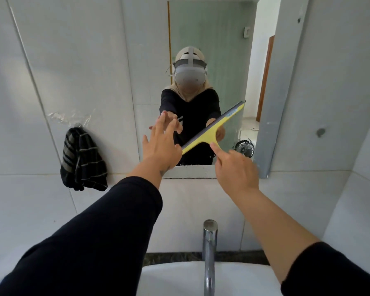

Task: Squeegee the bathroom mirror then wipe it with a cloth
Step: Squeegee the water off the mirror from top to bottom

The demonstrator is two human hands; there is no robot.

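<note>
The mirror (209, 35) hangs on the white tiled wall straight ahead. My right hand (235, 169) grips the handle of a yellow squeegee (214, 129), index finger stretched along it. Its grey blade lies slanted against the lower glass, high end at the right. My left hand (162, 144) is spread open with its fingertips on the glass, just left of the blade's low end. A dark striped cloth (82, 161) hangs from a hook on the wall, left of the mirror.
A chrome tap (209, 248) rises below my arms over a white basin (179, 278). The mirror's grey frame (280, 82) juts out at the right. A person's reflection and a small black fan (245, 148) show in the glass.
</note>
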